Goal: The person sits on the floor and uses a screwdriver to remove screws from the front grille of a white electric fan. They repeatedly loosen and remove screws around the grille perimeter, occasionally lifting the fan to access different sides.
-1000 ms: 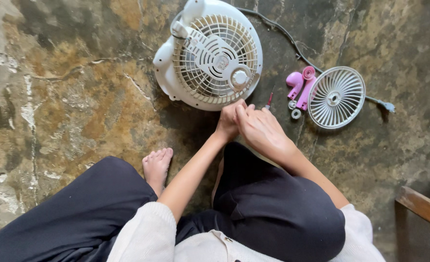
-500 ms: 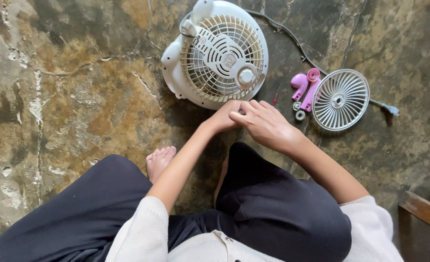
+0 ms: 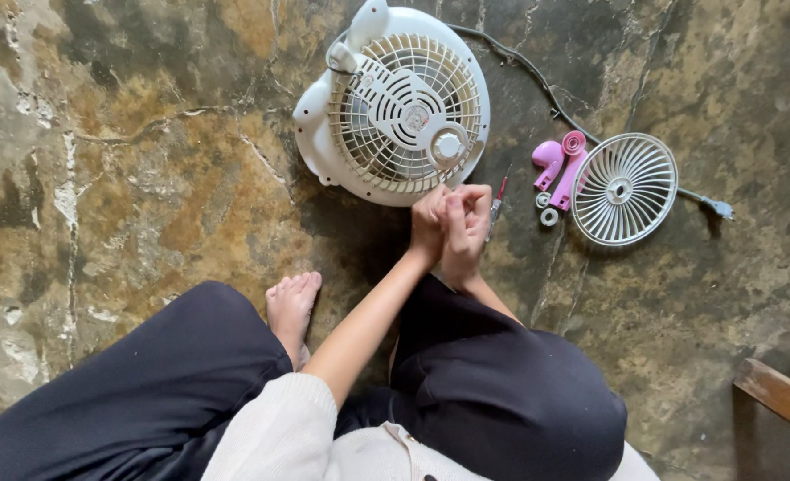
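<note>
Fingers of left hand [image 3: 428, 227] and right hand [image 3: 462, 227] pressed together, palm toward palm, curled inward at the near rim of a white fan housing [image 3: 393, 102]. Cannot tell whether anything is pinched between them; whatever lies inside the clasp is hidden. Fingertips touching or almost touching the lower edge of the housing, which lies flat on the stone floor [image 3: 145, 178] just beyond the knuckles, grille side up, with a round knob [image 3: 448, 147] close above the fingertips. Just to the right of the right fingers, a thin screwdriver with a red handle [image 3: 497, 203] lying on the floor. Farther right, near but apart from the hands: a pink plastic part [image 3: 560, 160], two small white rings [image 3: 546, 207], and a loose round white grille [image 3: 624, 189]. Beyond these, a dark power cord [image 3: 537, 80] curving away from the housing to a plug [image 3: 720, 208] at far right. Below the wrists, dark trousers [image 3: 502, 383] over bent knees, a cream sleeve [image 3: 274, 428], and a bare foot [image 3: 290, 303] to the left of the left forearm. Wooden edge [image 3: 782, 392] at lower right.
</note>
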